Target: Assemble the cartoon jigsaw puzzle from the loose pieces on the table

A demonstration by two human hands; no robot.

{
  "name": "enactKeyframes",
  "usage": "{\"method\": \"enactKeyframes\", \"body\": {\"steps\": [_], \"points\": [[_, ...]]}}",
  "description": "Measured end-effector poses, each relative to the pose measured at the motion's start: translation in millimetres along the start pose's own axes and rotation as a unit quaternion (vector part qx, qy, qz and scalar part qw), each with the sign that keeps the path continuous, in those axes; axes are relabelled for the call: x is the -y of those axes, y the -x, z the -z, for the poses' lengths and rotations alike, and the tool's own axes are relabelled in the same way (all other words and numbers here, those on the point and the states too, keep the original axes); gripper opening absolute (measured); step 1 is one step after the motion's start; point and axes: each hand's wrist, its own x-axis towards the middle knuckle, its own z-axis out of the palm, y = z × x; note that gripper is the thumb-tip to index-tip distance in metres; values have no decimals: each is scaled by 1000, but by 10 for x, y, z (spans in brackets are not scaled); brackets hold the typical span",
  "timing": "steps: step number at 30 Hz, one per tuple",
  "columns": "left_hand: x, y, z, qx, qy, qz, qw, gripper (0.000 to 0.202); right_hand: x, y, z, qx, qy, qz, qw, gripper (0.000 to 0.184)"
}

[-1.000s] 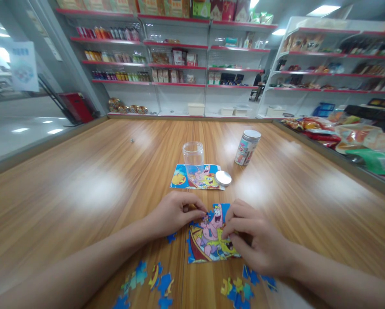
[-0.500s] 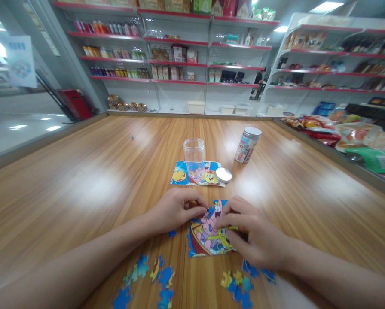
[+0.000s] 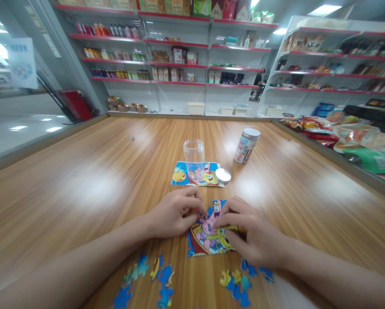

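Stocked shelves (image 3: 176,83) line the far side of the room, beyond the wooden table (image 3: 83,184) I work at. Partly joined, the puzzle (image 3: 200,241) lies flat between my hands at the near middle. Half a second ago my left hand (image 3: 178,212) had thumb and forefinger tip to tip at its far left edge; now the thumb has drawn back and the fingers bend down there. I take that as a change from pinching to pressing; whether a piece is caught between them I cannot tell. My right hand (image 3: 252,227) has stayed put, forefinger and thumb slightly apart over the picture's right part. Loose pieces lie nearer me in a left group (image 3: 166,277) and a right group (image 3: 236,287), so plenty looks unplaced. Farther off, a clear jar (image 3: 194,156) stands uncapped on a printed sheet (image 3: 178,176), nothing visible inside; a silver lid (image 3: 223,175) lies at the sheet's right end. Far right stands a capped can (image 3: 246,147), contents hidden.
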Motion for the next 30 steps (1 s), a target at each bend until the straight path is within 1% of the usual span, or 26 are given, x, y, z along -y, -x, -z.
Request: {"method": "enactKeyframes", "body": {"steps": [3, 6, 10, 16, 24, 30], "points": [[10, 16, 3, -5, -1, -19, 1000, 29, -5, 5, -3, 1, 1, -1, 1000, 33], [21, 17, -4, -9, 2, -34, 999, 30, -11, 4, -5, 0, 0, -3, 1000, 33], [37, 8, -18, 2, 7, -56, 998, 32, -14, -2, -3, 2, 5, -3, 1000, 34], [52, 25, -45, -8, -31, -58, 998, 32, -12, 9, 0, 3, 6, -4, 1000, 34], [42, 18, -47, -14, -28, -52, 998, 30, 0, 4, -3, 4, 3, -7, 1000, 34], [72, 23, -55, -17, -26, -54, 998, 33, 3, 1, 2, 8, 5, -6, 1000, 34]]}}
